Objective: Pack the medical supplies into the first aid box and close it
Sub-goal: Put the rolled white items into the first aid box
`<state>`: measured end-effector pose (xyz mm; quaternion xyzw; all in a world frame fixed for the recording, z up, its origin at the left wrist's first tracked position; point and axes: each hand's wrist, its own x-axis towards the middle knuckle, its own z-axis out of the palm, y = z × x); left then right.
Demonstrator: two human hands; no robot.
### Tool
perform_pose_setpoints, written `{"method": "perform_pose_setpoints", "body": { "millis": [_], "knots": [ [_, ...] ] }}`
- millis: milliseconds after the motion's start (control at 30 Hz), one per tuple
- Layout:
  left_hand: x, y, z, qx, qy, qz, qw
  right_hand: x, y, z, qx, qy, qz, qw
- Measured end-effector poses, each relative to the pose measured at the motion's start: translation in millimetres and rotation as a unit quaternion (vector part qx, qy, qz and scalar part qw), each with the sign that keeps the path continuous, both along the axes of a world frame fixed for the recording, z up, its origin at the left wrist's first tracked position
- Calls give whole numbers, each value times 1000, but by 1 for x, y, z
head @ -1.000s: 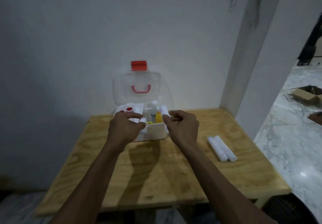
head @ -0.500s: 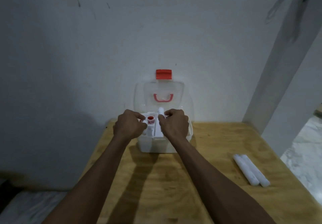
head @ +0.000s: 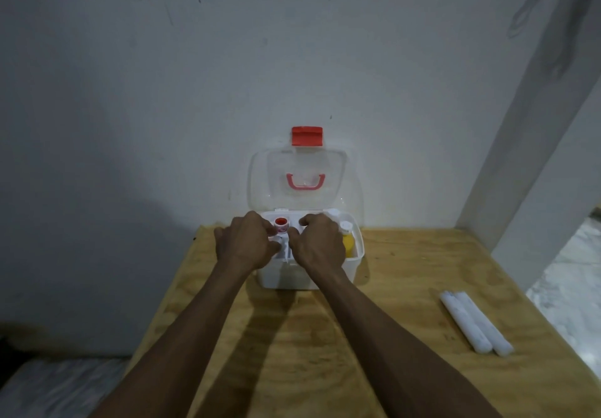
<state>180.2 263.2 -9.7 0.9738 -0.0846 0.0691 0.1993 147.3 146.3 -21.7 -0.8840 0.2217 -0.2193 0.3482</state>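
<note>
The white first aid box [head: 292, 276] stands open at the back of the wooden table [head: 406, 271]. Its clear lid [head: 297, 164], with a red latch [head: 307, 136], leans on the wall. Inside the box I see a red-capped bottle [head: 281, 222] and a yellow bottle [head: 348, 243]. Both of my hands are over the box. My left hand [head: 244, 242] pinches a white gauze roll [head: 278, 239], of which only the end shows. My right hand [head: 318, 242] curls down into the box on another white roll [head: 286, 250], mostly hidden. Two more white rolls [head: 474, 323] lie side by side on the table at the right.
A white wall runs right behind the box, and a pillar [head: 520, 173] rises at the table's back right corner. Marble floor [head: 569, 287] shows beyond the table's right edge. Bare wood lies between the box and the two loose rolls.
My view has moved closer and tilted up. Both hands have gone from the box's front edge to over its inside, and the upright roll in my right hand has sunk into the box.
</note>
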Motion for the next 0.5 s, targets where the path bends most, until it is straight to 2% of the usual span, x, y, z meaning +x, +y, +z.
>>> {"method": "perform_pose_setpoints", "body": {
  "millis": [500],
  "knots": [
    [7, 7, -22, -21, -32, 16, 999, 3, 5, -8, -56, 11, -16, 998]
  ]
}}
